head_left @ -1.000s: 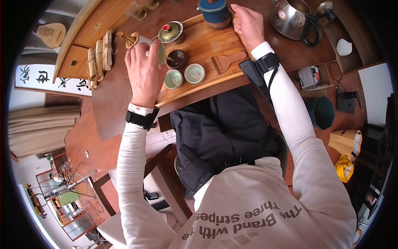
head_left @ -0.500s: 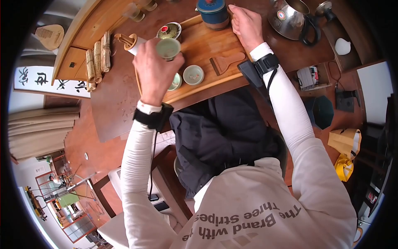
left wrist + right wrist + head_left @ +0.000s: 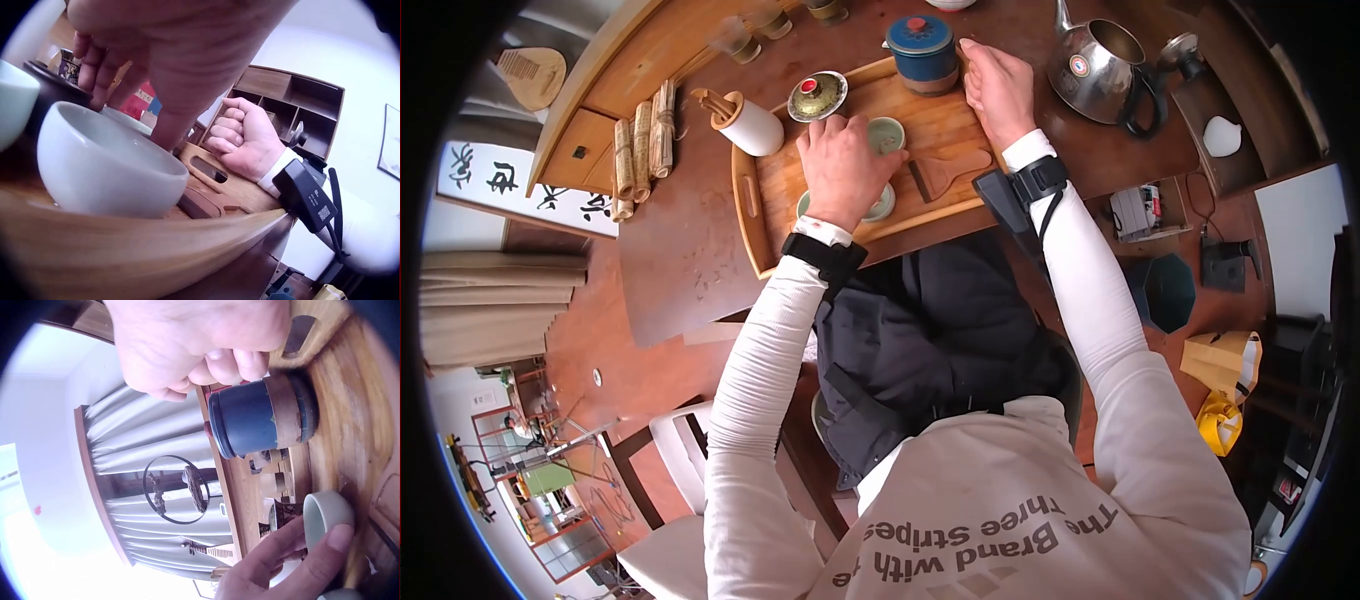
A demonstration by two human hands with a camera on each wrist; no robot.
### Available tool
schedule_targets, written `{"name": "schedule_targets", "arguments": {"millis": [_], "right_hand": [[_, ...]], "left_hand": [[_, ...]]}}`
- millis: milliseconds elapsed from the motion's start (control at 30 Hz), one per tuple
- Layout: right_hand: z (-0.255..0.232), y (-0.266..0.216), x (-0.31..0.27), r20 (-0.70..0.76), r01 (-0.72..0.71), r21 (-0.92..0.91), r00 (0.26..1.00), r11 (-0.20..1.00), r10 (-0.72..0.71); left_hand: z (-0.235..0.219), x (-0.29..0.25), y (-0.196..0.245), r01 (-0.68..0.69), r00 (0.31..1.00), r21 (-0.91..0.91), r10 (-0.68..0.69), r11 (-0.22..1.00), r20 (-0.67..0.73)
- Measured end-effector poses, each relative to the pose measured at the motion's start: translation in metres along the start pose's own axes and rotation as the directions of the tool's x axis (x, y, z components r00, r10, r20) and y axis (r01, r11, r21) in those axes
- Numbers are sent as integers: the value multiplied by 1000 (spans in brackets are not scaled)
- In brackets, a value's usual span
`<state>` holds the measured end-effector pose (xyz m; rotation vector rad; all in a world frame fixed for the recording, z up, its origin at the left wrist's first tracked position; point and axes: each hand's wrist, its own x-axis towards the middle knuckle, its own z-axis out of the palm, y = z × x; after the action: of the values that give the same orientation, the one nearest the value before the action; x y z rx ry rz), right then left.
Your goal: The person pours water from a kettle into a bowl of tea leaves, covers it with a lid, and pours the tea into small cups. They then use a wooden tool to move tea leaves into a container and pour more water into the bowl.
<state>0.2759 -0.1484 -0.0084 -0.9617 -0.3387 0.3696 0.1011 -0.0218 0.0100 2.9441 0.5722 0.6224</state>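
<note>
My left hand (image 3: 840, 168) pinches a pale green teacup (image 3: 887, 133) between thumb and fingers, low over the wooden tray (image 3: 750, 215). In the right wrist view that teacup (image 3: 326, 512) stands upright. Two similar cups sit by the tray's near edge, partly covered by the left hand; one cup (image 3: 106, 169) fills the left wrist view's foreground. Behind it shows a dark bowl (image 3: 59, 94). My right hand (image 3: 1000, 95) is curled into a fist at the tray's right end, holding nothing, beside the blue lidded pot (image 3: 922, 55).
A lidded bowl (image 3: 817, 97) stands at the tray's far left, and a flat wooden scraper (image 3: 948, 172) lies right of the held cup. Left of the tray are a white tool holder (image 3: 755, 127) and bamboo rolls (image 3: 643, 140). A steel kettle (image 3: 1100, 65) stands at the right.
My left hand has carried the teacup rightward from the tray's left side. First tilted beside the dark bowl, the cup is now upright and low over the tray. My right hand has stayed put.
</note>
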Motion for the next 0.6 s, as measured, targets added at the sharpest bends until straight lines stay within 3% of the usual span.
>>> {"name": "schedule_targets", "arguments": {"millis": [133,300,367,400,467,600], "right_hand": [[2,1,-1,11,-7,2,1000,1000,7],[3,-1,-2,11,20,-15,1000,1000,-20],[6,-6,-4,-7,-14,-18,1000,1000,14],[5,-4,-3,-2,-13,-19,1000,1000,13],[1,-1,-1,12,-2,7,1000,1000,2],[2,0,-2,-7,14,-21,1000,1000,-14]], "left_hand": [[-23,-9,-8,5,996,-19,-6,1000,-90],[-27,-27,-42,185,983,60,-185,981,-1],[-26,-26,-51,345,922,-10,-337,938,192],[-26,-25,-53,349,921,-11,-340,937,188],[-22,-22,-56,399,878,-73,-358,914,317],[-24,-24,-51,415,897,-195,-364,889,252]]}}
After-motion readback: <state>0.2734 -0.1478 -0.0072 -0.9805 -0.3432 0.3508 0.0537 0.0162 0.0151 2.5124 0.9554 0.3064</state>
